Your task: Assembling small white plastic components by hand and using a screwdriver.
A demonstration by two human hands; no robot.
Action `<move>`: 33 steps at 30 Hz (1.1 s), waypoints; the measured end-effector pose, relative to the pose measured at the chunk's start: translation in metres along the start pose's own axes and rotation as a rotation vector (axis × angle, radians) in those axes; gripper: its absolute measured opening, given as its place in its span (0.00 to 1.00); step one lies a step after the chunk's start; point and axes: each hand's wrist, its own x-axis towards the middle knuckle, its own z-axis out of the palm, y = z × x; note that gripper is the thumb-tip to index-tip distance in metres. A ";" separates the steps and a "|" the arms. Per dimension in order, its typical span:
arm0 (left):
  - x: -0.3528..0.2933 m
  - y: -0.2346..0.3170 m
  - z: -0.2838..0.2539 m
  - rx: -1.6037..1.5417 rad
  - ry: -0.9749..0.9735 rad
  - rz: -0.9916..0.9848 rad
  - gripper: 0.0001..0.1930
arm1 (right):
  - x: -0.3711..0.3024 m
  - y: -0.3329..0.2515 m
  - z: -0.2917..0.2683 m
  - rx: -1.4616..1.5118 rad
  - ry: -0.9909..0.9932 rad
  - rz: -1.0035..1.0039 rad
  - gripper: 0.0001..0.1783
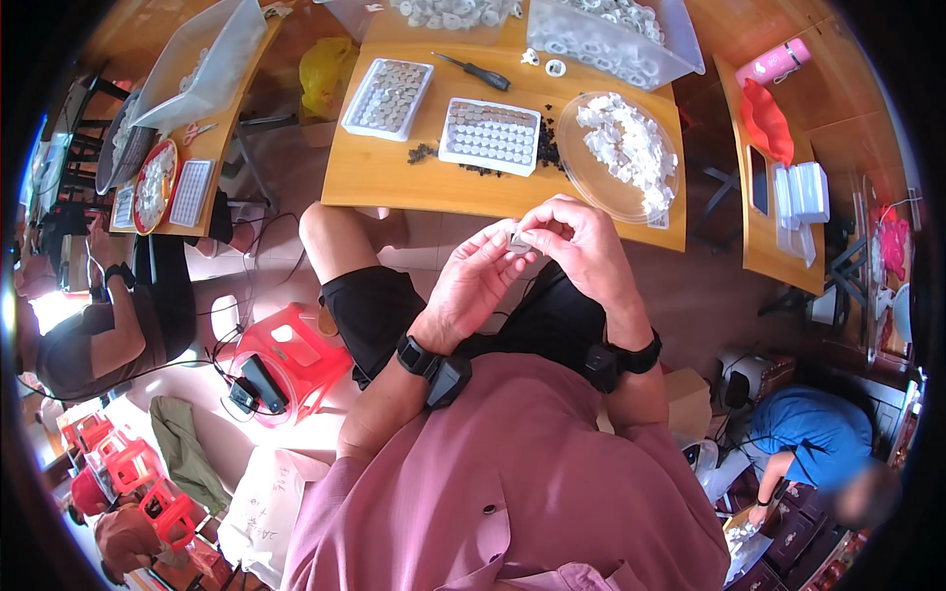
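Above my lap, just off the table's near edge, both hands meet at a small whitish round piece (517, 242). My left hand (471, 284) pinches it between thumb and fingers. My right hand (583, 246) has its fingertips closed on the same piece, partly covering it. In front of them on the table (384, 187) stands a white tray (490, 136) with rows of small round parts. Another filled tray (387, 97) is to its left. On the right, a round clear lid-like dish (574, 163) holds a heap of white pieces. Small black parts (548, 143) lie beside the middle tray.
A black-handled screwdriver (475, 72) lies behind the trays, near two small white rings (555, 68). Clear bins of white parts (616, 49) stand at the back. A red stool (296, 360) is at my left. Other people work at left and lower right (808, 433).
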 end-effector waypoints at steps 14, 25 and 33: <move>0.002 -0.001 0.002 0.023 0.007 0.008 0.13 | -0.003 -0.007 -0.002 -0.087 0.022 -0.009 0.04; 0.002 0.000 0.004 0.020 0.036 0.061 0.13 | -0.002 -0.015 0.001 -0.203 0.041 -0.101 0.04; 0.001 0.001 -0.001 0.013 0.032 0.031 0.13 | -0.001 -0.004 0.002 -0.160 0.048 -0.099 0.04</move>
